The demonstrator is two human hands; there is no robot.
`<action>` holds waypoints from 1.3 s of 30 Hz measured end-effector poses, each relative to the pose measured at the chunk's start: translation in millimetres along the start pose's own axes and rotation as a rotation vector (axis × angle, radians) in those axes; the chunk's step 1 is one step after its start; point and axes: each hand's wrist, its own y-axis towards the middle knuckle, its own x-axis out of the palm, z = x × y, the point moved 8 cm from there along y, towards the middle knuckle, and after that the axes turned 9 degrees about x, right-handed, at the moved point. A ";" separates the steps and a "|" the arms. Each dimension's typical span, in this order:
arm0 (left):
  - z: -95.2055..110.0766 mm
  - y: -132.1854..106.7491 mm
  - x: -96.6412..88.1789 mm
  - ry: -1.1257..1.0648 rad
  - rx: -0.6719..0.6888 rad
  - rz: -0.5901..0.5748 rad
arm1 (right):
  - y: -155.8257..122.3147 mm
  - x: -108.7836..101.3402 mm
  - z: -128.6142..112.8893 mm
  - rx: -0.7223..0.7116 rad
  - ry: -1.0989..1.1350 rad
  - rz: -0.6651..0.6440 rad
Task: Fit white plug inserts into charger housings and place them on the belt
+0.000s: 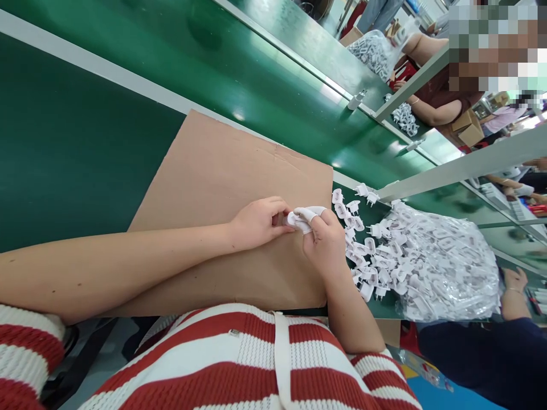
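Note:
My left hand (261,223) is closed, thumb and fingers pinching a small white plug piece (285,220) above the cardboard sheet (222,176). My right hand (325,242), with white covers on its thumb and fingertips, is closed on the same piece from the other side. Most of that piece is hidden by the fingers, so its details cannot be made out. Just right of my right hand, a heap of loose white plug pieces (384,262) lies on the green table, several with pins showing.
A clear plastic bag (453,267) full of white plug pieces lies to the right, beside a co-worker's arm (515,296). Behind the cardboard runs a green belt (256,85) with a pale edge. A grey metal post (470,162) slants across at right. Another person sits beyond with more plugs.

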 end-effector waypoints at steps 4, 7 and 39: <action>-0.4 -0.3 -0.3 0.012 0.001 -0.001 | 0.1 -2.1 -4.1 0.016 -0.115 0.039; -0.5 -0.4 -0.3 0.008 0.001 0.000 | -2.8 -3.6 -7.2 0.009 -0.124 0.071; -3.3 -10.1 8.4 0.136 0.015 0.016 | -19.1 9.9 0.5 -0.077 -0.224 0.220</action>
